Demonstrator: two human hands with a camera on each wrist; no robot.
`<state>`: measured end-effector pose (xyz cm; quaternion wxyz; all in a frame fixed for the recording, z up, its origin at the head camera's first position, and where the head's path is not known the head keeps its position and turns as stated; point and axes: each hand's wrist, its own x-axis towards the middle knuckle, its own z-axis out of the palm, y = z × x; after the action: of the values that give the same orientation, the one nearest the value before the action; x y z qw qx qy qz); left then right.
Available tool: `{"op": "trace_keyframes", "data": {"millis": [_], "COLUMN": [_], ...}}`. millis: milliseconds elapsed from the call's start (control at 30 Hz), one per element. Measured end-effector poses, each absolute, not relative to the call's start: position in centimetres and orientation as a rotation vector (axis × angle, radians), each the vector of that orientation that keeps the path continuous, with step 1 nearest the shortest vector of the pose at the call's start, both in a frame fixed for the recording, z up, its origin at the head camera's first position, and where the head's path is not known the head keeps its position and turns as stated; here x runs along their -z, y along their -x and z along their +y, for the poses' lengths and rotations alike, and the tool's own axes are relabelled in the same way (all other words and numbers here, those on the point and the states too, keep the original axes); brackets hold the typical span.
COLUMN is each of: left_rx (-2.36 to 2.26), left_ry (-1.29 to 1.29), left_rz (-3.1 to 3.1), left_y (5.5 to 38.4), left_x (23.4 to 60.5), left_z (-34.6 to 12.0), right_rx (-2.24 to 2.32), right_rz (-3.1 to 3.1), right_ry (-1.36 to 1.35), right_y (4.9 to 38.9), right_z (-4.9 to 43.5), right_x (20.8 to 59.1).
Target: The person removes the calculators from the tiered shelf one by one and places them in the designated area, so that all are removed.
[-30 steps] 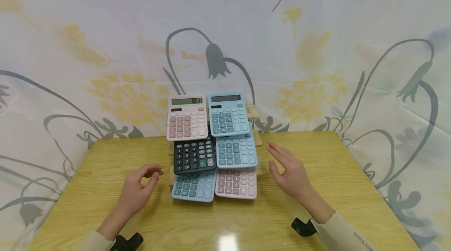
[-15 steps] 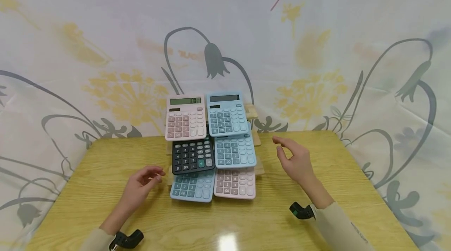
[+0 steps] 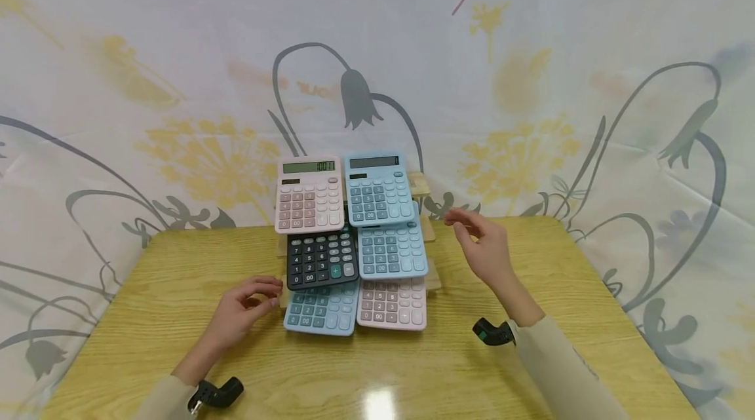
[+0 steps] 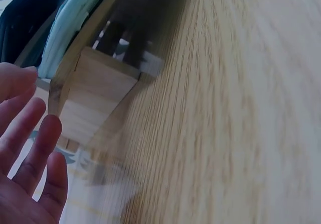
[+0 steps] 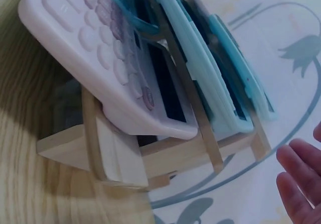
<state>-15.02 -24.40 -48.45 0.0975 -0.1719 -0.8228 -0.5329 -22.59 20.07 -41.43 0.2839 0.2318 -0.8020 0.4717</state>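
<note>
Several calculators lean in two columns on a tiered wooden stand. In the left column are a pink calculator on top, a black one in the middle and a light blue calculator at the bottom. The right column has a blue calculator, another blue calculator and a pink calculator. My left hand, fingers loosely bent, is beside the stand's lower left; whether the fingertips touch it I cannot tell. Off the stand's upper right, my right hand hovers with relaxed fingers, holding nothing.
The stand is on a yellow wood-grain table, near its back edge. Behind it hangs a pale cloth printed with flowers. A black camera mount is on the left wrist, another camera mount on the right.
The right hand draws slightly back from the stand, then moves up and back toward its upper tier. My left hand shifts slightly right, nearer the stand. The calculators stay in place.
</note>
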Motion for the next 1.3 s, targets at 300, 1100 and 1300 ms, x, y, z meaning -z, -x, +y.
{"op": "trace_keyframes", "data": {"millis": [300,1100,1300], "left_rx": [1.521,1.656,1.810], "left_ry": [0.581,0.489,0.471], "left_rz": [-2.465,-2.491,-2.417], "left_y": [15.3,15.8,16.2], "left_x": [48.4,49.4,50.0], "left_z": [-24.5,-24.2,-24.2], "right_rx": [-1.522,-1.845,-1.846], "right_rz": [-2.200,-2.402,-2.421], "right_ry": [-0.602,-0.484,-0.457], "right_y": [22.0,24.7,24.7], "right_z": [19.0,16.4,15.6], "right_x": [39.0,39.4,39.2]}}
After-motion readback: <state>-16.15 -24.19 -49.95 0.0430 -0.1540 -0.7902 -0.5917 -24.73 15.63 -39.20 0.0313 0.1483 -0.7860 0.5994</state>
